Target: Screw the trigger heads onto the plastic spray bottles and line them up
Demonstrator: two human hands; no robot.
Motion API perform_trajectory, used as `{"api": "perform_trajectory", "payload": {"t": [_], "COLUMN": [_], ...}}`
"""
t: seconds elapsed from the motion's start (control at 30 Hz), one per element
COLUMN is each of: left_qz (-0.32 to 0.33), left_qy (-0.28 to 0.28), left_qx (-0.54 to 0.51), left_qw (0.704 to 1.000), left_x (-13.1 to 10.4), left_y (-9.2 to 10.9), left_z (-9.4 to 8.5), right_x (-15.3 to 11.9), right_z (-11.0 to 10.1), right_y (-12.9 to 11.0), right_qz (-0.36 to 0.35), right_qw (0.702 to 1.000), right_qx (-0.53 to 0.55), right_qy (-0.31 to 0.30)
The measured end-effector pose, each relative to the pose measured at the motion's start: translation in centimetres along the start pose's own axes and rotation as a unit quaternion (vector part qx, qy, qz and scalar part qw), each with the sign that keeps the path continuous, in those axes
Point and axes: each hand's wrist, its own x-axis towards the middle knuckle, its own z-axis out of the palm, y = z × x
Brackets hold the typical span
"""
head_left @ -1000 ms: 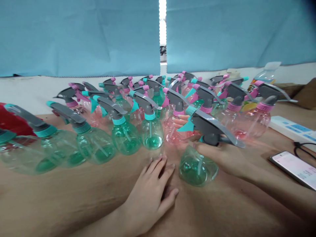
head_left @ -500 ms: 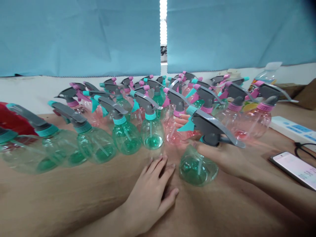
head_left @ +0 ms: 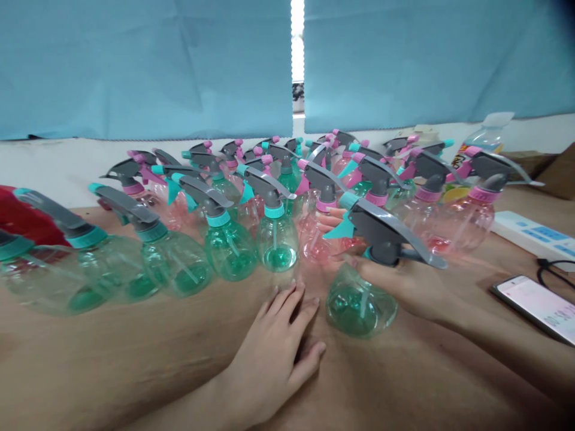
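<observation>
My left hand (head_left: 276, 344) lies palm down on the wooden table, fingers extended and thumb apart, holding nothing. A green spray bottle (head_left: 359, 302) with a grey and turquoise sprayer head stands to its right. My right hand (head_left: 359, 263) is at that bottle's neck and covers most of the turquoise collar. Its fingertips show behind the trigger, and the rest of the grip is partly hidden. Just beyond the left fingertips is another green spray bottle (head_left: 277, 242). A pink spray bottle (head_left: 317, 239) stands behind the right fingers.
Several more green and pink spray bottles crowd the back and left, including a tilted-looking green one (head_left: 175, 266). At right are a phone (head_left: 539, 305), a white power strip (head_left: 532, 236) with a black cable, and a large clear bottle (head_left: 487, 134). Blue curtains (head_left: 144, 66) hang behind.
</observation>
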Motion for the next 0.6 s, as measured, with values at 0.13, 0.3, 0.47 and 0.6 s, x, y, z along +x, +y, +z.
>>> {"api": "perform_trajectory", "payload": {"t": [0.13, 0.3, 0.47, 0.6], "left_qz": [0.001, -0.003, -0.004, -0.001], "left_qy": [-0.005, 0.0, -0.002, -0.002], "left_qx": [0.001, -0.001, 0.004, 0.013], "left_qw": [1.0, 1.0, 1.0, 1.0], "left_x": [0.1, 0.11, 0.11, 0.13], "left_y": [0.04, 0.07, 0.07, 0.09], "left_z": [-0.15, -0.11, -0.09, -0.1], "right_x": [-0.03, -0.13, -0.12, -0.13], "right_z": [-0.04, -0.04, -0.1, -0.21], "right_y": [-0.05, -0.2, -0.31, -0.32], "right_qz": [0.008, 0.013, -0.004, -0.008], "right_qw": [1.0, 1.0, 1.0, 1.0], "right_qx": [-0.007, -0.012, -0.008, 0.016], "right_qy": [0.001, 0.009, 0.02, 0.004]}}
